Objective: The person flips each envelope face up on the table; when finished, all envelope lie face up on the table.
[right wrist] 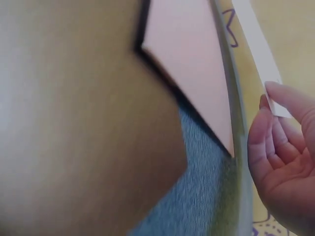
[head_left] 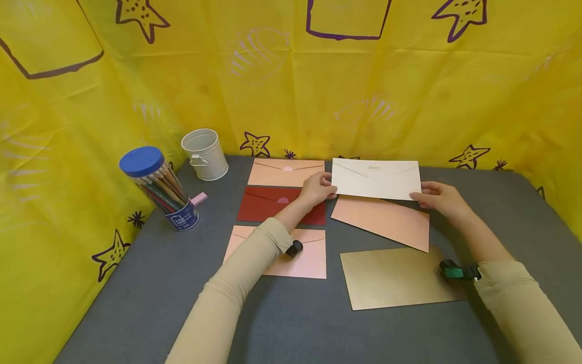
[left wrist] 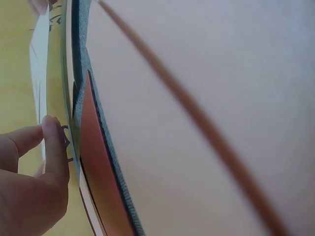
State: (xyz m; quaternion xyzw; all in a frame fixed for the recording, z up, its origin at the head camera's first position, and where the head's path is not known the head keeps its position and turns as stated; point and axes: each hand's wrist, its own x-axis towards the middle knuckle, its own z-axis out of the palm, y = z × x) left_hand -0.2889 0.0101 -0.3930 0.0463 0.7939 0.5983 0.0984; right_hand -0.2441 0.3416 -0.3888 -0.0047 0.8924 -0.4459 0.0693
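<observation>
A white envelope (head_left: 375, 181) is held up off the table between both hands, its flap side facing the head camera. The left hand (head_left: 318, 189) pinches its left end, thumb in front. At the other end the right hand (head_left: 438, 198) pinches the lower right corner. Below the white envelope lies a slanted peach envelope (head_left: 386, 218), partly covered by it in the head view. Nearer the person is a gold envelope (head_left: 395, 280), under the right wrist. The left forearm passes over a dark red envelope (head_left: 263, 205) and a pink envelope (head_left: 304, 263).
Another peach envelope (head_left: 268, 174) tops the left column. Further left stand a white metal bucket (head_left: 206, 156) and a blue-lidded tub of pencils (head_left: 159, 187), with a pink eraser (head_left: 198, 198) beside it. A yellow patterned cloth (head_left: 291, 91) hangs behind the grey table (head_left: 291, 323).
</observation>
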